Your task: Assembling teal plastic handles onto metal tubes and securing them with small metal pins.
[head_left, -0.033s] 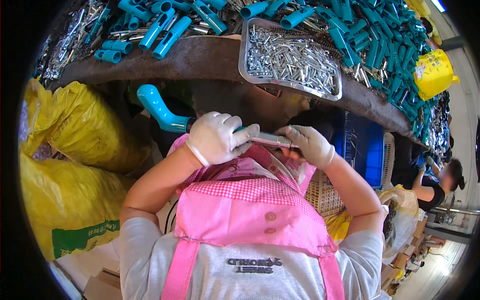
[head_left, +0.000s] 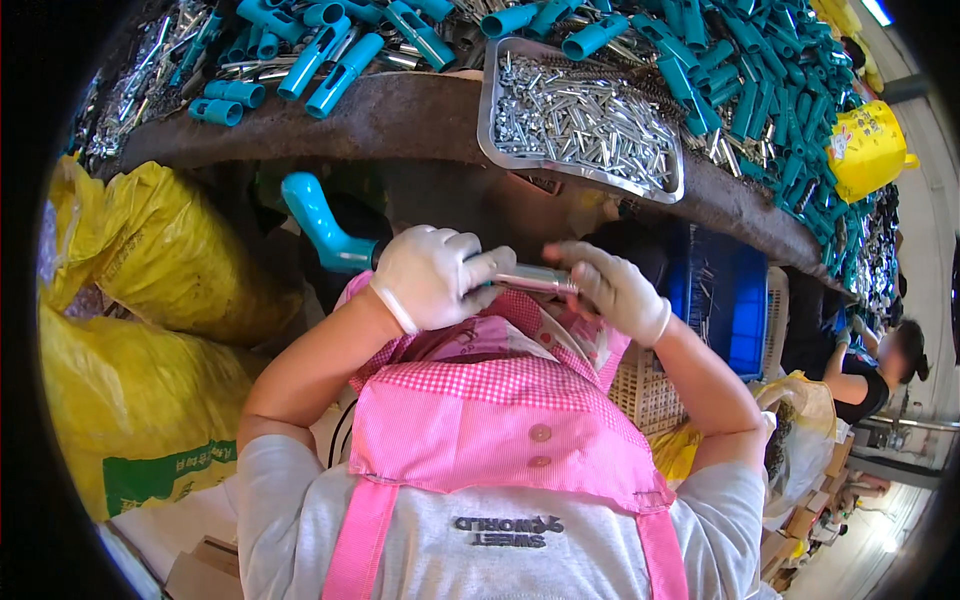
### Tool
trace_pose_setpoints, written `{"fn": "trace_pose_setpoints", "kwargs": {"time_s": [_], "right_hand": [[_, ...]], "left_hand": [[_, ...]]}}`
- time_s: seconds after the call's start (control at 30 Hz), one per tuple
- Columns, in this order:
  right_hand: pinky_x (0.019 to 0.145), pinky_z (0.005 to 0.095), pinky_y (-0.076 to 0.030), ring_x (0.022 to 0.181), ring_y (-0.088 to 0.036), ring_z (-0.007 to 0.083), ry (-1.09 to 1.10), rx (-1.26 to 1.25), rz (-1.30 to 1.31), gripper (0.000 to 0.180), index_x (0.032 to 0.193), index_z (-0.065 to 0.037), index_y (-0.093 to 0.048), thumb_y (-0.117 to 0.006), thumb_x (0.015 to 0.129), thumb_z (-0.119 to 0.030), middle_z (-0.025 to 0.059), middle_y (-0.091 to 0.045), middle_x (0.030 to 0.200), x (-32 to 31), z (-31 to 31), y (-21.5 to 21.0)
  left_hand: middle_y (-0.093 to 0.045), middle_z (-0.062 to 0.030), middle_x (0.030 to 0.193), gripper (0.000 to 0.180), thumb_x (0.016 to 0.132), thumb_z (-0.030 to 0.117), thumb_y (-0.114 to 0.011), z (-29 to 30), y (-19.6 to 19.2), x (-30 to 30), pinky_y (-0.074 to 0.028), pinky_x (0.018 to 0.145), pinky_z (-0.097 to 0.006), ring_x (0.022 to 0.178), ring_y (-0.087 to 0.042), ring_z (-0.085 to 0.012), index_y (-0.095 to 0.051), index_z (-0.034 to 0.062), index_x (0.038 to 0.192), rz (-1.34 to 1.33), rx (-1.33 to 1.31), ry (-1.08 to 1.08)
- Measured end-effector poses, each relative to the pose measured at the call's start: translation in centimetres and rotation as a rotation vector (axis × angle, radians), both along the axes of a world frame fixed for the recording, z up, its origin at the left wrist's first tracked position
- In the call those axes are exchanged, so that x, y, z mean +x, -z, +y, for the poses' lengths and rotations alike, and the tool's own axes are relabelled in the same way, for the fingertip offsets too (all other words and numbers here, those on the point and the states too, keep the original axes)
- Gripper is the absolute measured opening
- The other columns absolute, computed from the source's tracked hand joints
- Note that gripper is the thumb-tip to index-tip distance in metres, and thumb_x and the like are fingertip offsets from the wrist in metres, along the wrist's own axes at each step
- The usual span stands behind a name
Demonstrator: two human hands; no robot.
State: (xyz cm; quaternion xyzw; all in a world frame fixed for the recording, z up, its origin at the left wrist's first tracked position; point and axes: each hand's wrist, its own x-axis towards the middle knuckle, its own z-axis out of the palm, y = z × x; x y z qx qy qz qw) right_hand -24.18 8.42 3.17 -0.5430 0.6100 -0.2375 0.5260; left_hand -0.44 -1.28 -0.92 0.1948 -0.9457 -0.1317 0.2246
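Observation:
My gloved left hand (head_left: 432, 278) is closed around the middle of a long piece with a bent, glossy teal handle (head_left: 322, 222). The handle sticks out to the left, past a dark collar beside my wrist. From the other side of the fist, a silver metal tube (head_left: 540, 278) points right. My gloved right hand (head_left: 615, 290) is at the tube's far end, its fingers apart and slightly smeared by motion. Part of the tube's tip is hidden by those fingers. Both hands are above my pink checked apron (head_left: 480, 395).
Ahead runs a brown-edged bench (head_left: 400, 120) heaped with teal plastic sleeves (head_left: 345, 75). A metal tray (head_left: 487, 120) of small silver pins overhangs its edge. Yellow sacks (head_left: 190, 260) stand left. At right are a blue crate (head_left: 748, 315), a yellow container (head_left: 870, 150) and another person (head_left: 865, 375).
My right fingers have loosened and spread at the tube's end, where they were wrapped round it. The teal handle has shifted slightly right and down.

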Motion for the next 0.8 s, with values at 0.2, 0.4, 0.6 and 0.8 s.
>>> {"fn": "trace_pose_setpoints", "kwargs": {"time_s": [0.2,0.4,0.6,0.8], "right_hand": [[0.056,0.0324,-0.047,0.060,-0.055,0.0177,-0.059,0.735,-0.634,0.029,0.116,0.000,-0.055,-0.055,0.091,-0.016,0.0098,-0.056,0.080,-3.2,-3.0,2.9],[0.066,0.0363,-0.049,0.068,-0.060,0.0320,-0.246,-0.681,0.501,0.031,0.117,-0.002,-0.055,-0.057,0.086,-0.011,0.0162,-0.057,0.082,0.8,-0.7,1.1],[0.050,0.0267,-0.044,0.050,-0.048,0.0106,-0.096,-0.569,0.252,0.030,0.116,-0.003,-0.056,-0.045,0.097,-0.024,0.0019,-0.050,0.064,0.5,-0.9,1.9],[0.057,0.0283,-0.049,0.069,-0.058,0.0141,0.072,0.329,-0.431,0.036,0.123,-0.002,-0.049,-0.049,0.095,-0.025,0.0052,-0.056,0.078,-1.5,-1.0,3.2]], "left_hand": [[-0.056,-0.0072,0.068,0.035,0.074,0.032,-0.066,0.1,1.0,-0.4,-0.047,0.053,-0.038,0.059,-0.058,-0.0261,-0.062,0.0165,0.105,0.020,-0.082,-0.037],[-0.056,-0.0063,0.068,0.035,0.073,0.030,-0.066,-0.1,1.3,0.0,-0.047,0.053,-0.038,0.061,-0.059,-0.0248,-0.060,0.0168,0.105,-0.059,0.101,-0.034],[-0.057,-0.0084,0.069,0.034,0.076,0.033,-0.064,-0.2,0.1,0.2,-0.048,0.055,-0.039,0.061,-0.059,-0.0262,-0.060,0.0159,0.105,-0.070,-0.048,0.017],[-0.058,-0.0091,0.067,0.034,0.076,0.033,-0.064,-0.2,0.1,0.2,-0.048,0.054,-0.041,0.060,-0.060,-0.0275,-0.061,0.0154,0.105,-0.030,-0.104,-0.006]]}}
